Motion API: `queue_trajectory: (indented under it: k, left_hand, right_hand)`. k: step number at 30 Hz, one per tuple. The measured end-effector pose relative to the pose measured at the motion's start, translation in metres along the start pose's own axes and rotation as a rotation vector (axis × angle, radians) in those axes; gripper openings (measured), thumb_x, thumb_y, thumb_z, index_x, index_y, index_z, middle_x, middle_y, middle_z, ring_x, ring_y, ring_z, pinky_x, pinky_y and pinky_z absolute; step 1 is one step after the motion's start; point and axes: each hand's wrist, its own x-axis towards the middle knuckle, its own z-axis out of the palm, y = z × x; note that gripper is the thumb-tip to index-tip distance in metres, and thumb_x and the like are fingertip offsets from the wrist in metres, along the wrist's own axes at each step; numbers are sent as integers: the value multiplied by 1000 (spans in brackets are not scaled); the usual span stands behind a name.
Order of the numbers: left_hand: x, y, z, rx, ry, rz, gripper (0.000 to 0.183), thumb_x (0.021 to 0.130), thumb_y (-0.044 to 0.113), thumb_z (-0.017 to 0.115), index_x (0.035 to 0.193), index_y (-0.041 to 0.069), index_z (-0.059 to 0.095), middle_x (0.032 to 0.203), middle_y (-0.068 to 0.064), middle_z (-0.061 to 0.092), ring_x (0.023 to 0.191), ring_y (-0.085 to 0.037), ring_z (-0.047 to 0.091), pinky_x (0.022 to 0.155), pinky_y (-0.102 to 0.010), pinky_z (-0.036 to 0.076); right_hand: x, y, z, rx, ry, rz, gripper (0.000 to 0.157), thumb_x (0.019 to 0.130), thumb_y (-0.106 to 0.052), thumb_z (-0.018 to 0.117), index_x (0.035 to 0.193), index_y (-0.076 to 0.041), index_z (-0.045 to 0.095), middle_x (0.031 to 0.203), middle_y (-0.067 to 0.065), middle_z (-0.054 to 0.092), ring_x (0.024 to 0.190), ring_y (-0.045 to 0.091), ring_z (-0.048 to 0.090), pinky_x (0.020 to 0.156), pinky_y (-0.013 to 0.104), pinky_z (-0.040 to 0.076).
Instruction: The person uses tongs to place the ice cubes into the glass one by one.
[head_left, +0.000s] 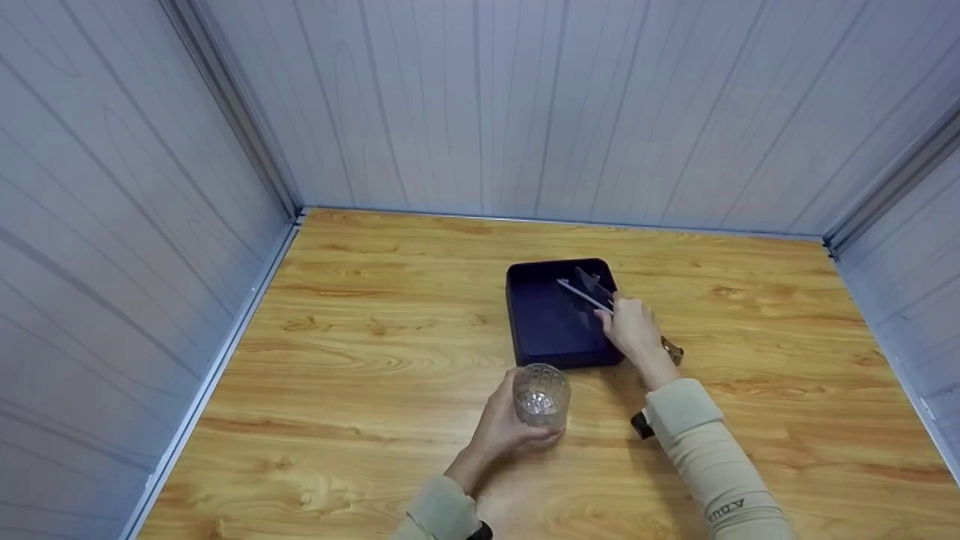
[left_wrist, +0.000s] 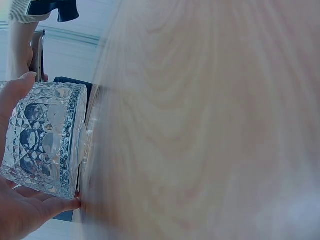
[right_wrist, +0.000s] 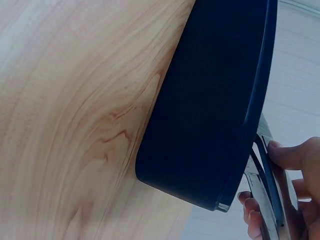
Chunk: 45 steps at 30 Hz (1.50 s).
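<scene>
My left hand grips a clear cut-glass tumbler by its side, just in front of the dark blue tray. In the left wrist view, the diamond-patterned tumbler has my thumb on one side and fingers on the other, its base close over the table. Metal tongs are in my right hand, their arms spread and tips over the inside of the tray. Thumb and fingers squeeze the tongs from both sides at the tray's rim in the right wrist view. What lies between the tips is too small to make out.
The wood-grain table is bounded by a pale panelled wall at the back and by side walls left and right. The tray's tall side rises beside my right hand. Black bands show at both wrists.
</scene>
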Motion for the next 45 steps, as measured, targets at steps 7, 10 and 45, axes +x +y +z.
queue_trajectory:
  k: [7,10,45]
  left_hand:
    - [0,0,1,7,7,19,88,53,24,84,125,5,37,116,-8,52,107,-22,50,91,-34,40]
    - [1,0,0,10,7,23,88,52,23,84,124,5,37,116,-9,52,107,-22,50,91,-34,40]
    - [0,0,1,13,2,-3,88,54,28,84,125,8,37,116,-8,52,106,-21,50,90,-34,41]
  right_hand:
    - [7,-1,2,-2,-25,24,37,81,-26,62,100,6,60,82,29,60,69,46,56,54,52,46]
    - [10,-1,3,-6,-28,23,35,81,-25,63,99,5,60,81,29,60,67,46,56,54,52,46]
    - [28,0,13,-2,-50,-32,18,81,-16,63,79,2,61,74,25,60,66,43,56,58,51,46]
